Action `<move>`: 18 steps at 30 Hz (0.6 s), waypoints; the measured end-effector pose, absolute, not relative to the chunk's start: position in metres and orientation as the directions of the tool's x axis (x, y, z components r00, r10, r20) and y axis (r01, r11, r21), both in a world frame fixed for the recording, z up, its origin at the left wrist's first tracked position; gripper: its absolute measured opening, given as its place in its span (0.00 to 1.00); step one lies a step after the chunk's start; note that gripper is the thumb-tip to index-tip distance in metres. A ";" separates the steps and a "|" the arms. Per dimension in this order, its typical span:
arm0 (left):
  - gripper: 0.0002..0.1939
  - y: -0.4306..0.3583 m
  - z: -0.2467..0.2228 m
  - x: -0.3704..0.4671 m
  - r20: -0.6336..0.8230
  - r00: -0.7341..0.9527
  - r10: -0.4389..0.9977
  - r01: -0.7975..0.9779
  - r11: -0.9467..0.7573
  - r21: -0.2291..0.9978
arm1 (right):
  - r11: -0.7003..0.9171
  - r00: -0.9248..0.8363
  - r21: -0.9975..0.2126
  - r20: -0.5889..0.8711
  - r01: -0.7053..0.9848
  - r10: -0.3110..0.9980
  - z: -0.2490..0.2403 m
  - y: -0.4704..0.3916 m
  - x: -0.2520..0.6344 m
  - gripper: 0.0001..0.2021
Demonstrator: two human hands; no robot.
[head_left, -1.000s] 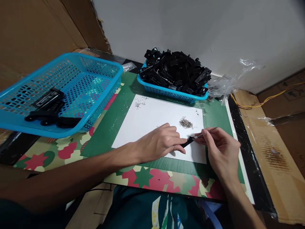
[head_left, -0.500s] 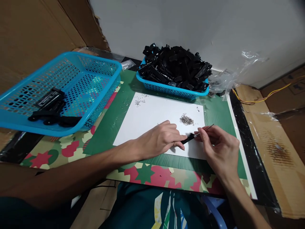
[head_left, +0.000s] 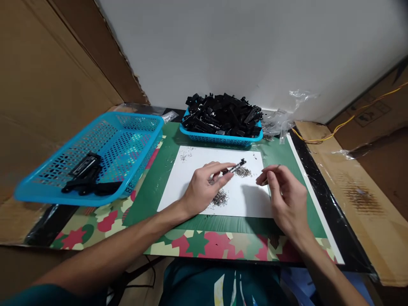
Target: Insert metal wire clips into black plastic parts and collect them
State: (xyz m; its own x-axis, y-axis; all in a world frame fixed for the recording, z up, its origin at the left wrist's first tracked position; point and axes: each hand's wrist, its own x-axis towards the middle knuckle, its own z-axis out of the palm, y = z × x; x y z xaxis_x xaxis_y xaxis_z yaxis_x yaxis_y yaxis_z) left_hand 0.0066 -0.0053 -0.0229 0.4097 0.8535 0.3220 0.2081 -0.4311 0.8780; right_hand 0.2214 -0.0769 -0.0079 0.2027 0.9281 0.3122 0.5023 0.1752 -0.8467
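Note:
My left hand (head_left: 207, 185) is closed on a small black plastic part (head_left: 235, 167), pinched between thumb and fingers and tilted up above the paper. My right hand (head_left: 285, 195) is curled with thumb and fingertips together, apart from the part and to its right. It holds a thin metal tool, now mostly hidden by the fingers. Beneath the hands lies a white sheet of paper (head_left: 186, 178). A pile of tiny wire springs (head_left: 244, 171) is behind the held part, and another pile of springs (head_left: 220, 197) lies below my left hand.
A blue basket (head_left: 219, 138) heaped with black plastic parts (head_left: 223, 112) stands at the back. At the left, a larger blue basket (head_left: 134, 148) holds several black parts (head_left: 86, 174). Clear plastic bags (head_left: 276, 123) lie at the back right. Cardboard (head_left: 347, 182) borders the right side.
My hands have moved apart. My left hand has lifted the black part up and to the left, away from the tool in my right hand. The view has tilted up.

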 end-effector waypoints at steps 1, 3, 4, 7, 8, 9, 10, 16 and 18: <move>0.16 -0.004 -0.023 0.006 0.279 0.345 0.896 0.181 -0.355 0.917 | 0.180 0.124 -0.835 0.282 0.520 0.951 -0.005 -0.076 0.220 0.11; 0.16 -0.002 -0.025 0.006 0.238 0.254 0.937 0.105 -0.272 0.957 | 0.186 -0.041 -0.815 0.196 0.548 0.980 -0.004 -0.075 0.215 0.12; 0.15 -0.001 -0.025 0.006 0.244 0.232 0.941 0.076 -0.268 0.960 | 0.183 -0.103 -0.809 0.151 0.559 0.983 -0.006 -0.075 0.212 0.12; 0.09 0.001 -0.027 0.007 0.285 0.236 0.929 0.069 -0.309 0.949 | 0.149 -0.163 -0.798 0.064 0.584 0.985 -0.014 -0.073 0.202 0.08; 0.08 0.002 -0.027 0.007 0.292 0.248 0.924 0.080 -0.320 0.944 | 0.142 -0.158 -0.795 0.058 0.590 0.986 -0.018 -0.072 0.199 0.07; 0.08 0.002 -0.027 0.007 0.294 0.258 0.920 0.089 -0.326 0.941 | 0.140 -0.150 -0.792 0.062 0.594 0.987 -0.021 -0.070 0.196 0.06; 0.08 0.001 -0.027 0.007 0.292 0.265 0.919 0.094 -0.326 0.941 | 0.142 -0.143 -0.788 0.069 0.599 0.987 -0.024 -0.069 0.194 0.06; 0.08 0.000 -0.026 0.008 0.275 0.286 0.918 0.085 -0.310 0.947 | 0.171 -0.185 -0.748 0.065 0.641 0.981 -0.028 -0.059 0.190 0.05; 0.08 -0.001 -0.025 0.007 0.272 0.302 0.914 0.090 -0.311 0.946 | 0.167 -0.206 -0.738 0.040 0.653 0.978 -0.026 -0.057 0.191 0.05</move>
State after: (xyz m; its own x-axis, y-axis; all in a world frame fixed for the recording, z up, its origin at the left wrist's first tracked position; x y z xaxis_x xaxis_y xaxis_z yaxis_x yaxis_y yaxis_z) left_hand 0.0075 -0.0013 -0.0252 0.3024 0.9136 0.2717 0.0896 -0.3110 0.9462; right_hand 0.1907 -0.0566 -0.0263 -0.2056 0.9778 0.0398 0.6532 0.1674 -0.7385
